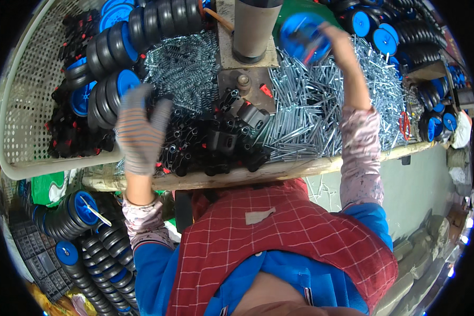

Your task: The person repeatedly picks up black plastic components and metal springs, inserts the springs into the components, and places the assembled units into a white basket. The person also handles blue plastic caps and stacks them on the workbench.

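My left hand (140, 129), in a grey striped glove, is raised over the table's left part. Its thumb stands apart from the fingers and I see nothing held. Just past its fingertips lie black wheels with blue hubs (126, 81). Bare and smeared by motion, my right hand (342, 47) has its fingers at the right edge of a blue wheel (302, 38), also blurred, with a dark and red part across it. Beneath are loose metal pins (310, 110). Black plastic brackets (221, 139) are heaped at the near middle.
A metal cylinder (255, 31) rises above a plate with a round stub (243, 81). Springs (181, 68) are piled left of it. A perforated pale crate (21, 116) stands at the left; red-handled scissors (404, 125) lie at the right. Stacked wheels (102, 253) fill the lower left.
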`<action>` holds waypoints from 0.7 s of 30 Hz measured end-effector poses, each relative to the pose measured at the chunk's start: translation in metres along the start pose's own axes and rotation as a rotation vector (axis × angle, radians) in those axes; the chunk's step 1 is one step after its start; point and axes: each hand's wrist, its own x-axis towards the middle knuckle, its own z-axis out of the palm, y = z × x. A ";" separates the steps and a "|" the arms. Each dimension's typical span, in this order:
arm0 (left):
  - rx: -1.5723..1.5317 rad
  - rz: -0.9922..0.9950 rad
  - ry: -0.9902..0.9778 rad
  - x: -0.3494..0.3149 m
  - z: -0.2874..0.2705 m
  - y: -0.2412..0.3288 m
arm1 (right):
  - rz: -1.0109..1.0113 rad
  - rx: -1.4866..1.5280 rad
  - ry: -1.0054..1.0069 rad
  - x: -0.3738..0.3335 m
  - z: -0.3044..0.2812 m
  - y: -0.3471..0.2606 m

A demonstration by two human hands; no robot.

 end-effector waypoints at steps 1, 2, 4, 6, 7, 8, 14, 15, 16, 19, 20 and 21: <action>0.239 -0.041 0.091 0.005 -0.011 -0.014 | 0.056 0.616 0.065 0.023 -0.012 0.024; 0.482 -0.084 0.181 0.012 -0.021 -0.026 | 0.057 0.767 0.071 0.036 -0.007 0.037; 0.621 -0.211 0.078 0.012 -0.030 -0.054 | -0.016 0.616 0.027 0.053 0.019 0.048; 0.705 -0.389 -0.027 0.021 -0.025 -0.059 | -0.040 -0.156 -0.292 0.047 0.043 0.089; 0.730 -0.388 -0.007 0.022 -0.022 -0.058 | -0.186 -0.506 -0.367 0.042 0.054 0.097; 0.730 -0.376 -0.003 0.025 -0.018 -0.062 | -0.271 -0.642 -0.353 0.037 0.061 0.113; 0.821 -0.520 -0.039 0.032 -0.011 -0.049 | -0.229 -0.566 -0.260 0.018 0.059 0.078; 0.805 -0.535 -0.023 0.029 -0.007 -0.052 | -0.227 -0.513 -0.197 0.016 0.055 0.067; 0.751 -0.475 -0.031 0.026 0.001 -0.055 | -0.213 -0.471 -0.132 0.010 0.049 0.055; 0.681 -0.465 -0.138 0.022 0.018 -0.038 | -0.223 -0.318 -0.014 -0.007 0.041 0.021; 0.661 -0.457 -0.123 0.016 0.022 -0.042 | -0.235 -0.260 0.014 -0.013 0.040 0.010; 0.563 -0.417 0.014 0.015 0.025 -0.052 | -0.223 -0.266 0.052 -0.023 0.034 -0.003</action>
